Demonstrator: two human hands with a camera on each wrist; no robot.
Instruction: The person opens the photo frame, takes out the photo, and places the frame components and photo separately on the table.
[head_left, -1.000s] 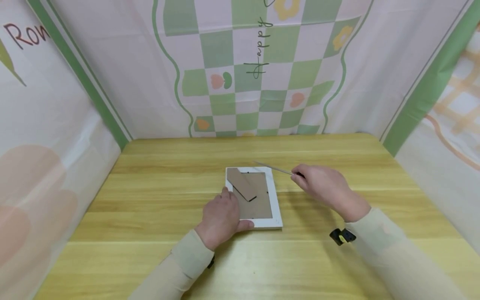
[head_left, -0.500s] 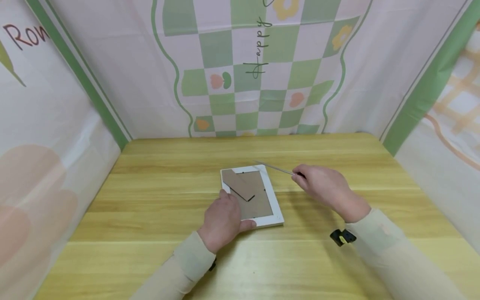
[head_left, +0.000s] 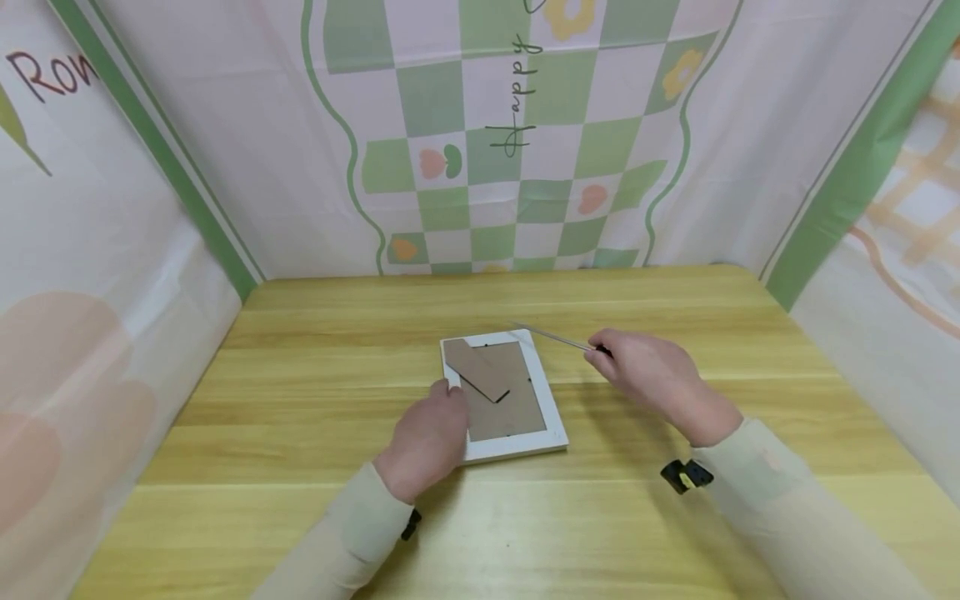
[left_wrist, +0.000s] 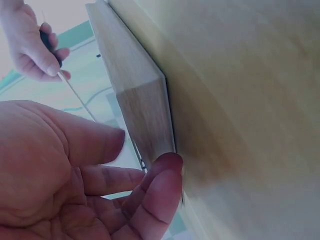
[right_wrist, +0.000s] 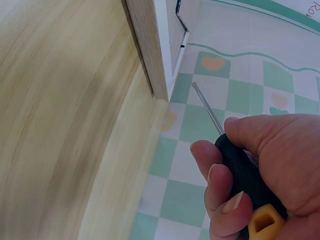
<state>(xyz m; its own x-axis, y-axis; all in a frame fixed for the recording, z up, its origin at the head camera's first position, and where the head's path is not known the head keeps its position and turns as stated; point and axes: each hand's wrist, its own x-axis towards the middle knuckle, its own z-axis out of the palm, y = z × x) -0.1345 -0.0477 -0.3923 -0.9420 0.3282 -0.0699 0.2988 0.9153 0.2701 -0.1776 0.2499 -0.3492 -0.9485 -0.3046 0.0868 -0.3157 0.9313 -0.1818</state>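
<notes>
A white picture frame (head_left: pixel 553 408) lies back up on the table, with a brown backing board (head_left: pixel 521 419) and a slanted brown stand flap (head_left: pixel 476 371). My left hand (head_left: pixel 426 435) is at its left edge. The left wrist view shows that hand (left_wrist: pixel 75 170) with loosely bent fingers, fingertips by the frame's wooden side (left_wrist: pixel 145 112) and the thumb apart from it. My right hand (head_left: pixel 656 375) grips a screwdriver (head_left: pixel 558 338), its thin shaft pointing left above the frame's far right corner. In the right wrist view, fingers wrap the dark green and yellow handle (right_wrist: pixel 245 172).
The wood-grain table (head_left: pixel 300 417) extends around the frame on all sides. Behind it hangs a green and white checked cloth (head_left: pixel 495 167), with printed cloth walls at left (head_left: pixel 112 292) and right (head_left: pixel 885 333).
The frame has turned slightly, its far end shifting left. My left hand has since slid a little left, its thumb coming off the near edge. My right hand has barely moved.
</notes>
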